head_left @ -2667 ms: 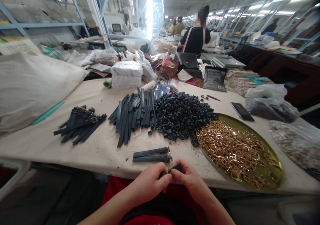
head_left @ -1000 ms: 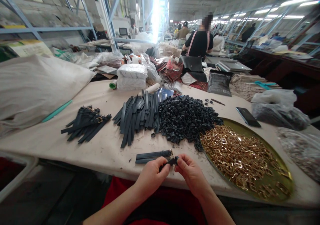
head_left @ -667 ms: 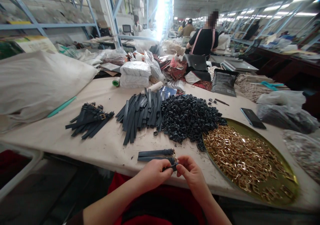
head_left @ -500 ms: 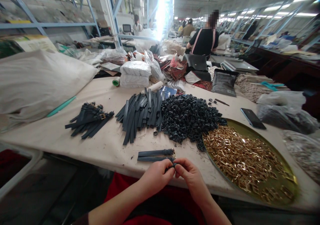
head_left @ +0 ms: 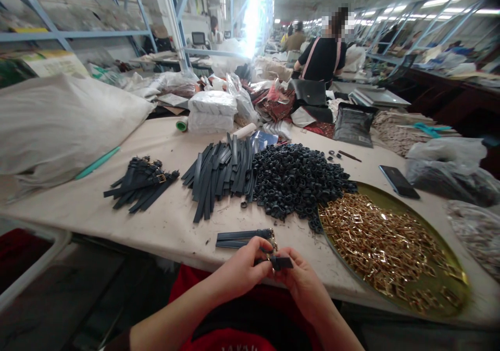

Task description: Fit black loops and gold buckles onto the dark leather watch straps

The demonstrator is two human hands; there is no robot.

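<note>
Parts lay sorted by kind around the round gold tray, presumably so each could be picked up separately: gold buckles in it, the heap of dark keeper loops against its left rim, plain strips left of that, and a bundle of buckled straps farthest left of it. Two more buckled straps lay nearer the tray.

The dark strap being handled was left of the tray's near side. The left hand pinched it near its buckle, thumb and forefinger almost closed, apparently to steady it. The right hand touched its free end, fingers curled behind; whether they gripped, I couldn't tell.
</note>
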